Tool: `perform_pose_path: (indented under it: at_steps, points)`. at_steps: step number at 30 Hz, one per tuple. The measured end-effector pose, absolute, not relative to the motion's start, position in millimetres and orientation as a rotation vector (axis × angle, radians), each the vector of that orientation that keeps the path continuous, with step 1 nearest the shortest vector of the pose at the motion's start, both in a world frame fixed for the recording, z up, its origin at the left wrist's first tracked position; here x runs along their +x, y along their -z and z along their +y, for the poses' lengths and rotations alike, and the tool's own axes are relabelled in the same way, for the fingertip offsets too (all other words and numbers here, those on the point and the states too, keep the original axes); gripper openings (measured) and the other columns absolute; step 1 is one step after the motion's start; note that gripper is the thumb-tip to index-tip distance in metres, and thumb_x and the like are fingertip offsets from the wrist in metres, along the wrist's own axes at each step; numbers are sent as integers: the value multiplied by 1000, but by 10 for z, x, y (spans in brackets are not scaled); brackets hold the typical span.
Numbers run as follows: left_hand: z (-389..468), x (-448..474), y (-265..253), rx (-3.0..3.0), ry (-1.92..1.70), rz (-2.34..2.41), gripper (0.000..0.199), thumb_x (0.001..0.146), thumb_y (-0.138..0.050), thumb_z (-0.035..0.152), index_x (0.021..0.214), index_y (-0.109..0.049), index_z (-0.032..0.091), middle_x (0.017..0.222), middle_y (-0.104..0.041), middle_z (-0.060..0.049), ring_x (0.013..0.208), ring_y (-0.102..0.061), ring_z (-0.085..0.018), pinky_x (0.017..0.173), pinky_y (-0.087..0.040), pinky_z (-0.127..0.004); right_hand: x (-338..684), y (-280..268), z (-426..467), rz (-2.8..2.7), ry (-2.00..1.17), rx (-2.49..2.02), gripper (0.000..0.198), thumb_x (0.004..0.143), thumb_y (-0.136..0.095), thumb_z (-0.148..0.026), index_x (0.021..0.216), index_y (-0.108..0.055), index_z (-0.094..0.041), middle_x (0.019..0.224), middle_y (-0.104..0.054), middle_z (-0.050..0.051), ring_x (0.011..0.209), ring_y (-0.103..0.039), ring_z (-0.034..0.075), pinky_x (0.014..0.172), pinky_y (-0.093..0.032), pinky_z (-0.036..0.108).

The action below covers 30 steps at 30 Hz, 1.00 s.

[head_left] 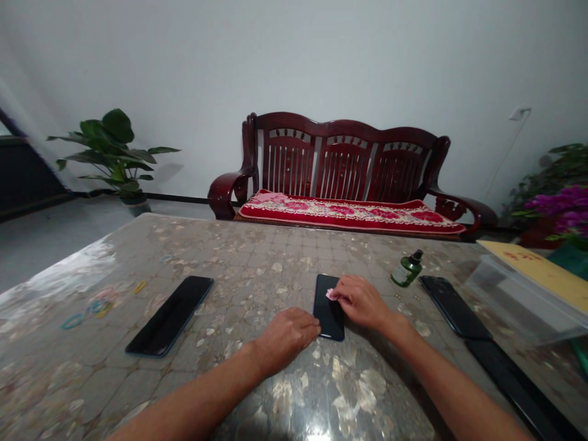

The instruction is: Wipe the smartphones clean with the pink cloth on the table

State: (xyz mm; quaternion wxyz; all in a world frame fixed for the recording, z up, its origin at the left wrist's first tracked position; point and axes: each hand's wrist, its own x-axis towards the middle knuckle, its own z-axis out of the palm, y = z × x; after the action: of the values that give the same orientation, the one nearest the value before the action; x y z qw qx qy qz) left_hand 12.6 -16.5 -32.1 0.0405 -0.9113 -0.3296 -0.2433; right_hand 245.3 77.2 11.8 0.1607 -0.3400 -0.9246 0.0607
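Note:
A dark smartphone lies flat on the table in front of me, its screen facing up. My left hand is at its lower left edge, fingers bent and pressed together against the phone's side; the thumb is mostly hidden. In the fingertips of my right hand is a small pink wipe, pinched and touching the upper part of the screen. A green spray bottle with a black top stands upright beyond my right hand.
Another black phone lies to the left, near several coloured hair ties. At the right are a dark phone, a long black object and a clear plastic box under a yellow sheet. A wooden bench stands behind the table.

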Motion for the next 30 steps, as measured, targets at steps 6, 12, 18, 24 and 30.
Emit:
perform_pose_path:
  at_steps: [6,12,18,24,30]
  points:
    - [-165,136,319,-2781,747,-998,26,102,-44,23,98,-69,17,91,-73,-8,83,-69,-17,81,-54,-29,2478,-130,778,-2624,-163,-997,25,90,-55,-13,95,-75,-26,89,-69,3,87,-60,17,80,-40,29]
    - [-173,132,309,-2779,766,-998,27,102,-43,23,99,-69,17,91,-74,-8,84,-69,-17,82,-54,-30,2466,-112,844,-2588,-131,-1100,23,93,-53,-17,97,-75,-24,91,-69,4,87,-60,18,80,-40,29]
    - [-178,140,307,-2776,777,-1014,26,102,-45,23,97,-69,16,91,-74,-8,82,-69,-17,82,-54,-30,2536,-149,611,-2708,-136,-885,25,91,-52,-13,96,-73,-26,87,-67,2,85,-59,17,77,-37,29]
    - [-175,140,307,-2775,788,-1004,26,102,-44,23,99,-69,17,93,-74,-8,84,-69,-17,82,-54,-30,2422,-159,841,-2621,-26,-1127,22,94,-53,-19,96,-75,-24,89,-68,5,88,-57,19,79,-37,31]
    - [-166,137,317,-2774,787,-997,25,102,-45,23,98,-69,17,92,-74,-8,84,-69,-17,81,-54,-29,2396,-172,718,-2666,-96,-1019,24,88,-55,-11,94,-74,-24,87,-67,3,85,-57,17,77,-36,29]
